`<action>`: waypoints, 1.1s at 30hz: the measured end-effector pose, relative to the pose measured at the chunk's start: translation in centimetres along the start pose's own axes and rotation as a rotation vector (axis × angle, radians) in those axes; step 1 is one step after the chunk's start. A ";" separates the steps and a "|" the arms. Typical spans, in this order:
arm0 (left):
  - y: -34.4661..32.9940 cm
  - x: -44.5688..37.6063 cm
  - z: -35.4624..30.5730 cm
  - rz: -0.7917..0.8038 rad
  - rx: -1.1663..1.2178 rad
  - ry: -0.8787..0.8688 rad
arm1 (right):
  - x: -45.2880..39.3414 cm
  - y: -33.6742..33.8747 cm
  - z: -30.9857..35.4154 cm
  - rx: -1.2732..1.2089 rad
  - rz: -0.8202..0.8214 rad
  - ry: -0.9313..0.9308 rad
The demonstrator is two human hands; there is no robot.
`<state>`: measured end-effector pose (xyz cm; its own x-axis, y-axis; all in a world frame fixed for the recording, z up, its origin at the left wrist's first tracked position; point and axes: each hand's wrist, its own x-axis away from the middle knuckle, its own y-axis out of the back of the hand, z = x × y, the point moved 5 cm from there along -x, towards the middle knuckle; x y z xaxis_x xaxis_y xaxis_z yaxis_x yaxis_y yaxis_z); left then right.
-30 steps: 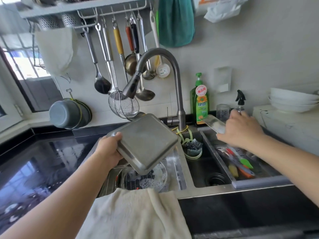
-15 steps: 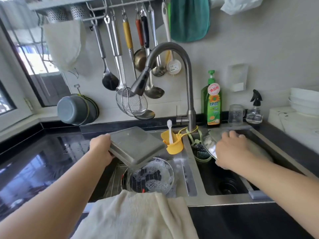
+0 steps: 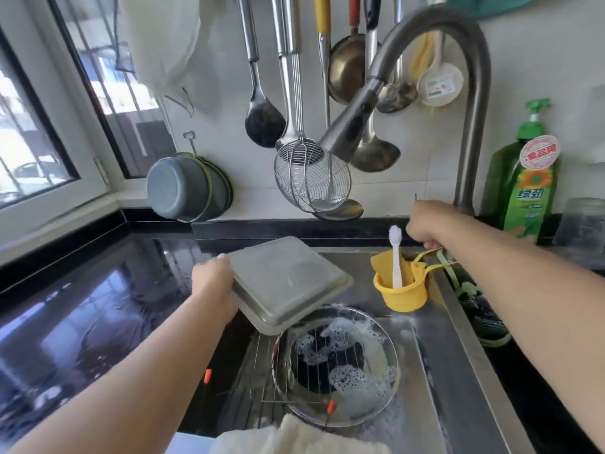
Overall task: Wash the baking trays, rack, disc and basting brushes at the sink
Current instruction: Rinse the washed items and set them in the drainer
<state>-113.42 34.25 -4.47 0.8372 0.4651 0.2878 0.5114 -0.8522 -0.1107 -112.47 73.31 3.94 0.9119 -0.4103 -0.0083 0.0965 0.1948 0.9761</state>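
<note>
Daylight enters from the window (image 3: 36, 132) at the upper left of the frame, where the panes are overexposed, and the scene is bright overall. The black surface (image 3: 75, 309) at lower left carries broad reflected glare, and the faucet (image 3: 451, 54) shows soft highlights along its curve. Wide-angle distortion bows the window frame and stretches both forearms toward the bottom corners; the right hand (image 3: 425, 224) and the frame edges are slightly soft with motion blur and compression.
</note>
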 end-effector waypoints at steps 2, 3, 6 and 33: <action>0.1 0.0 -0.2 0.020 -0.055 -0.005 | -0.3 -1.0 0.7 0.123 -0.011 0.031; 0.4 0.2 -0.2 0.017 -0.058 -0.003 | -0.3 -1.4 0.9 0.169 -0.040 0.045; 1.0 0.5 -0.2 0.000 -0.041 0.008 | -0.5 -2.0 0.7 0.243 -0.149 0.064; -1.8 12.7 -5.8 0.264 -0.420 -0.281 | 7.0 1.4 -4.6 0.291 -0.190 0.188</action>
<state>-104.89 40.32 4.92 0.9748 0.2207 0.0313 0.2053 -0.9436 0.2598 -104.11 74.80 4.20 0.9484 -0.2394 -0.2078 0.1780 -0.1402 0.9740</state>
